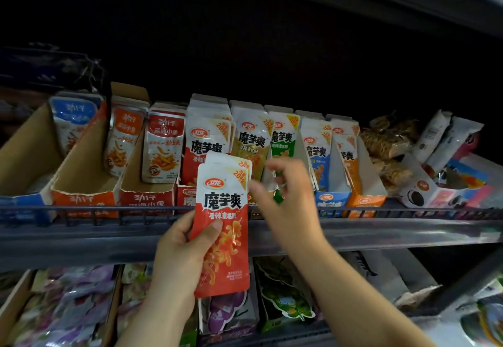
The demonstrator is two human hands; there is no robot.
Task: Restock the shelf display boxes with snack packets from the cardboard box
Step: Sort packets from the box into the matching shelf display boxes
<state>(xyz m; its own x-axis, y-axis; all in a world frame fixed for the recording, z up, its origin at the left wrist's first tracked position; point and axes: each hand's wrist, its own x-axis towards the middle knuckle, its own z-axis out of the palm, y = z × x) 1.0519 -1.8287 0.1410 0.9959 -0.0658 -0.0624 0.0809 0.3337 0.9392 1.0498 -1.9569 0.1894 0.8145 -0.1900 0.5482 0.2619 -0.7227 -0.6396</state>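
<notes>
Gripping a small stack of red packets (223, 227) at their left edge, the left hand (177, 248) holds them before the wire rail (109, 212), hiding part of the red display box (187, 197). The blurred right hand (283, 199), fingers loosely spread and empty, hovers by the green packets (283, 142). The red packets read 魔芋爽 and 20%; the neighbouring box (147, 200) reads 劲仔.

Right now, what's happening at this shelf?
A person's left hand holds a small stack of red-and-white foil snack packets upright before the dark wire-railed shelf, thumb across the front. The right hand, motion-blurred with fingers loosely spread, hovers beside the stack's upper right edge, holding nothing. The matching red cardboard display box behind already holds similar packets.
</notes>
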